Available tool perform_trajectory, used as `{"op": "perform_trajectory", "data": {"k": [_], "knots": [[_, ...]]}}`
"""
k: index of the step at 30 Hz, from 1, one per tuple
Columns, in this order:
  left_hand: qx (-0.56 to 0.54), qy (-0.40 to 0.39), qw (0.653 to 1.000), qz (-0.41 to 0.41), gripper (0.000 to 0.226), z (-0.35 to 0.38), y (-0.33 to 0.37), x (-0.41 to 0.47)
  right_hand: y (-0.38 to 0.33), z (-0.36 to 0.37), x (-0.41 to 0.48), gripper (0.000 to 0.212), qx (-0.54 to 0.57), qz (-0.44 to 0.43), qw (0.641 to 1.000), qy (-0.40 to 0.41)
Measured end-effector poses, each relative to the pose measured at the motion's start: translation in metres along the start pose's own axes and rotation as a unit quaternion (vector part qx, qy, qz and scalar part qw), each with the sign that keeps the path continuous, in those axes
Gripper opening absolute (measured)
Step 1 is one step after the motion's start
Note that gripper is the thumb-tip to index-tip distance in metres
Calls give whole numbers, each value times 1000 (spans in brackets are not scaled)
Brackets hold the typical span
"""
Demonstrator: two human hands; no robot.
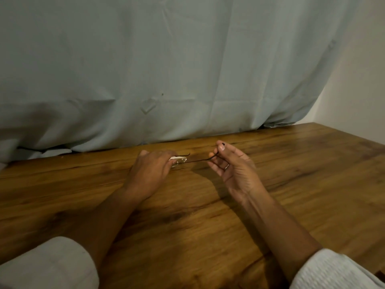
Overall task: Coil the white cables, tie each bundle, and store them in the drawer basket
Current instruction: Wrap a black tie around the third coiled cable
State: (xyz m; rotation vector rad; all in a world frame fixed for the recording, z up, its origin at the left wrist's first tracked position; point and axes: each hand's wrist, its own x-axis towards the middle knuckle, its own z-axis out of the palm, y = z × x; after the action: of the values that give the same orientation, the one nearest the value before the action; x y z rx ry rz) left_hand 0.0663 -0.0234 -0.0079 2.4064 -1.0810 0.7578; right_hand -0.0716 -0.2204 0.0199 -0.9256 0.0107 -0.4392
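A small white bundle (177,159) of coiled cable sits at the far middle of the desk (187,215), mostly hidden under our left hand (152,170), whose curled fingers (164,156) hold it just above or on the wood; we cannot tell which. Only a pale sliver of the coil shows past the knuckles.

A thin dark tie (198,161) runs taut from the bundle to our right hand (233,165), where the thumb and forefinger pinch its hooked end while the other fingers hang loosely spread. A second, shorter end of the tie pokes out beside the bundle.

We judge the coiling of this cable done and the tying under way: the tie seems to pass round the coil, but no finished twist or knot can be seen. Closing that tie is left, and so is the storing. No drawer, no basket and no other cable appear in view, so we cannot say how many bundles are done or how many wait.

The ring (226,166) on the right hand catches a little light. Pale sleeves (48,265) frame the bottom corners. Behind the desk hangs a grey-blue cloth (166,69), its hem resting on the back edge, with a bare wall (354,80) at right.
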Motion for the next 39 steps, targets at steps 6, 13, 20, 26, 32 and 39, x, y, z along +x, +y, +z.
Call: {"op": "perform_trajectory", "data": {"k": [6,13,20,26,32,39], "knots": [[-1,-3,1000,21,25,1,1,0,7,-7,0,9,-129,-58,989,38],[14,-14,999,36,32,2,4,0,23,-20,11,15,-316,-147,937,24],[19,-4,997,74,25,1,13,-1,32,-24,16,15,-374,-183,909,5],[26,-2,996,82,23,-1,18,-2,35,-24,16,15,-394,-173,903,-9],[29,2,996,85,22,-2,20,-3,35,-25,17,15,-418,-173,892,-19],[22,0,996,92,22,-4,21,-4,35,-24,16,19,-424,-176,888,-29]]}}
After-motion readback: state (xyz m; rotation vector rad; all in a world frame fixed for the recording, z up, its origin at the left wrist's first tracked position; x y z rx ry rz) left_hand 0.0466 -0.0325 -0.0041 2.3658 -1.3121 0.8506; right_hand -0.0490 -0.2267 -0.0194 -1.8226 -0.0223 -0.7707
